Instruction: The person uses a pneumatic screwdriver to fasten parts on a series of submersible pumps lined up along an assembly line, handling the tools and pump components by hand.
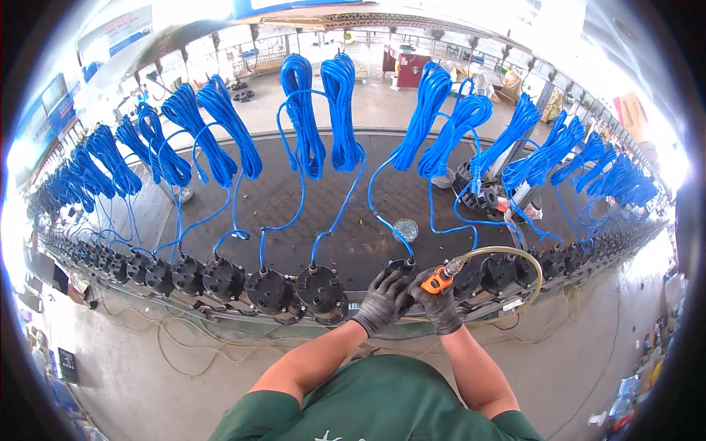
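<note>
My left hand, in a dark grey glove, grips a black round pump body on the long conveyor line. My right hand, also gloved, holds an orange-handled air tool pressed against that same pump. A yellowish hose loops from the tool to the right. A blue cable rises from the pump's top to a hanging blue coil.
A row of black pumps runs along the curved line rail to both sides, each with a coiled blue cable hung above. Loose cords lie on the concrete floor under the line. Boxes and clutter sit at lower right.
</note>
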{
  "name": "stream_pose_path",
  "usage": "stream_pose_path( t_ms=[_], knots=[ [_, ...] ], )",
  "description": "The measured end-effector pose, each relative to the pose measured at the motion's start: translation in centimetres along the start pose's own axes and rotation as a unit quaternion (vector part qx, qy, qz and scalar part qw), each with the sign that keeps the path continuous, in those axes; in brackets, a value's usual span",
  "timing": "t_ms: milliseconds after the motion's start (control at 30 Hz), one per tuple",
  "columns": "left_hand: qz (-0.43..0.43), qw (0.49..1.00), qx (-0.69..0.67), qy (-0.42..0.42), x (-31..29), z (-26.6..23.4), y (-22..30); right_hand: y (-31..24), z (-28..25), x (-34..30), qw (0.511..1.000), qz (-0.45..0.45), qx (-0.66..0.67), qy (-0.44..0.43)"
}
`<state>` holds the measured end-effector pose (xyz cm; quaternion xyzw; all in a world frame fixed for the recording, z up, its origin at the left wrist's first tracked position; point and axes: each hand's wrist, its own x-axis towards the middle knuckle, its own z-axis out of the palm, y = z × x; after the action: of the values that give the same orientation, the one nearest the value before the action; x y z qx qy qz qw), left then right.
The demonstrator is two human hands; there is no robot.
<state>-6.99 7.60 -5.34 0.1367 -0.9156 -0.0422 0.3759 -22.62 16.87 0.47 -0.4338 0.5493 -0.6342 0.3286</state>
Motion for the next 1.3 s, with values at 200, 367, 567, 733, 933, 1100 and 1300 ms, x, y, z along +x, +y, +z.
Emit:
stream_pose_path(
  t_ms=[200,367,567,733,933,1100,1300],
  knots=[
    [0.012,1.000,-0.013,-0.007,0.1,0.5,0.3,3.0,-0.9,-0.7,0.997,-0.008,0.072,-0.004],
    [-0.012,0.998,0.007,-0.056,-0.2,0.1,0.2,-0.3,-0.1,0.1,0.999,0.016,0.032,-0.016],
    [0.012,0.996,0.042,-0.078,-0.7,0.3,-0.3,-1.2,1.0,-0.6,0.999,-0.004,0.034,-0.022],
    [0.004,0.997,0.029,-0.068,0.6,-0.6,0.6,-0.6,0.4,-0.5,0.999,-0.009,0.044,0.003],
    [-0.194,0.915,-0.332,-0.124,2.1,-1.9,-1.2,-0.5,1.2,-0.1,0.998,0.015,-0.067,-0.014],
    [-0.287,0.738,-0.609,0.050,9.8,-9.1,4.4,-0.6,1.5,-1.2,1.000,-0.015,0.007,0.020],
    [-0.178,0.916,-0.358,-0.012,12.9,-8.5,7.6,0.8,1.4,-0.9,0.913,0.056,0.403,-0.040]
  ],
)
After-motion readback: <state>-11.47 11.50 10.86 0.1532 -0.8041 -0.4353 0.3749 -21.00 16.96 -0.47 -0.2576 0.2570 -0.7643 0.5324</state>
